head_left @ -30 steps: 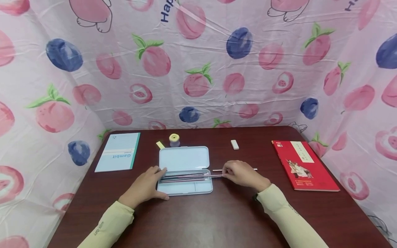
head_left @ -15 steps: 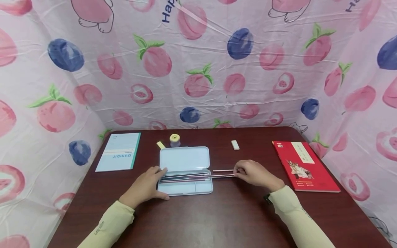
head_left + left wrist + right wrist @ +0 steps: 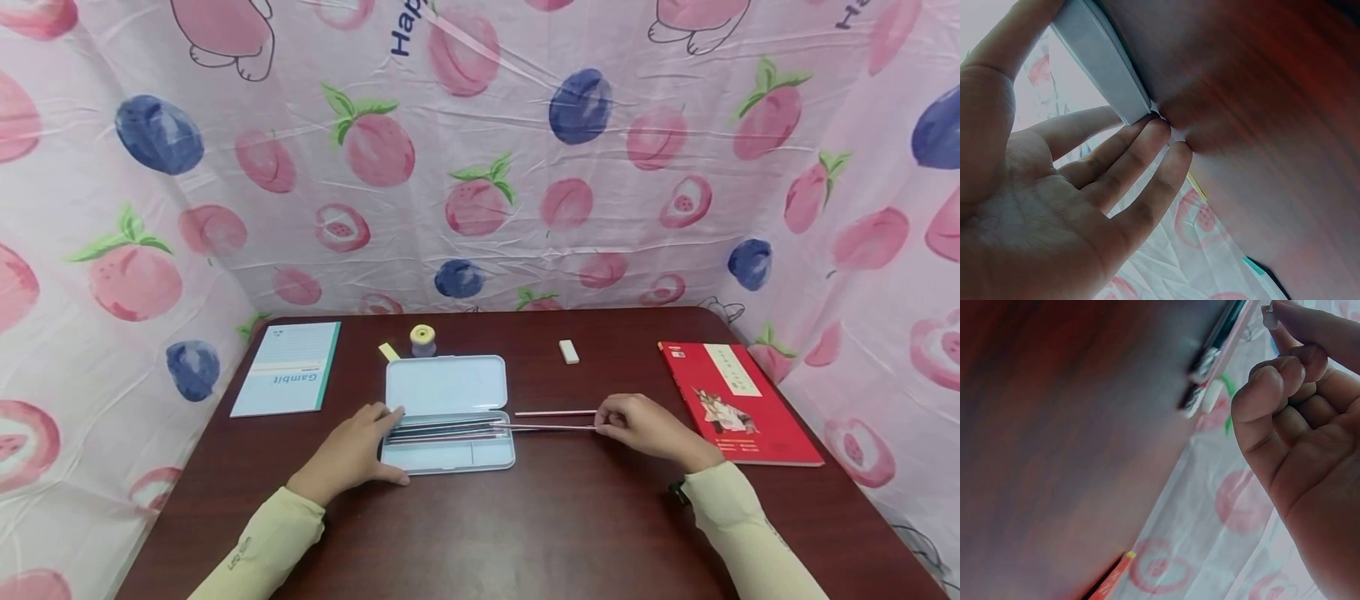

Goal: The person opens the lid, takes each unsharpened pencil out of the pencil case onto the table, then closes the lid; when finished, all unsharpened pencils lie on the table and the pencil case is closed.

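An open light-blue pencil case (image 3: 446, 382) lies at the table's middle, with several pencils (image 3: 442, 430) in its tray. My left hand (image 3: 348, 450) holds the case's left end, thumb at the near edge and fingers at the far side; in the left wrist view the fingertips touch the case's side wall (image 3: 1100, 62). Between thumb and forefinger, my right hand (image 3: 648, 427) pinches the right end of a slim pencil (image 3: 555, 427), whose left end is still over the tray. Another pencil (image 3: 551, 413) lies just behind it, right of the case, its right end partly hidden by the hand.
A white eraser (image 3: 568, 351) lies behind the pencils. Behind the case are a yellow-topped round container (image 3: 422, 339) and a yellow strip (image 3: 387, 351). A notebook (image 3: 288, 367) lies at the left, a red book (image 3: 738, 402) at the right. A printed cloth (image 3: 480, 167) hangs behind the table (image 3: 480, 533).
My right hand has moved right, drawing the pinched pencil mostly out of the case's tray. My left hand has stayed at the case's left end.
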Action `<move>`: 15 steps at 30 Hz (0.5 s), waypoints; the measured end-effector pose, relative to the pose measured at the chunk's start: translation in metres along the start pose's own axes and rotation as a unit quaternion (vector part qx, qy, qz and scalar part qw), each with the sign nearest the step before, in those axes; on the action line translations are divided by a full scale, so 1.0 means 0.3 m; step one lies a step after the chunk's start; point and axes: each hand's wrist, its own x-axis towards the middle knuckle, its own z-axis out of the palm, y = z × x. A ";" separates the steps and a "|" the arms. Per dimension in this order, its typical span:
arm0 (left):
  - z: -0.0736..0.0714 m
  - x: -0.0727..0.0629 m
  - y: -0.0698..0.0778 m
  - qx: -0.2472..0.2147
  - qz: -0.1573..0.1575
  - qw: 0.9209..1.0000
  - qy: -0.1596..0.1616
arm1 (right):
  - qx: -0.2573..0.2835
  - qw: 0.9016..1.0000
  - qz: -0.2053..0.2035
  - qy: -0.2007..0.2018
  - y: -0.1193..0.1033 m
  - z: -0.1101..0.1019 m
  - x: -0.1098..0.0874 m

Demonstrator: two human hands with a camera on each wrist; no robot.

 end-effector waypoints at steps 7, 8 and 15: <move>0.005 0.003 -0.004 0.003 -0.001 1.000 -0.001 | 0.023 1.000 0.015 -0.011 0.043 -0.009 -0.029; 0.006 0.003 -0.005 0.003 -0.002 1.000 -0.001 | 0.025 0.999 0.018 -0.013 0.047 -0.011 -0.032; 0.007 0.003 -0.004 0.002 -0.003 1.000 -0.002 | 0.035 0.999 0.029 -0.022 0.061 -0.025 -0.044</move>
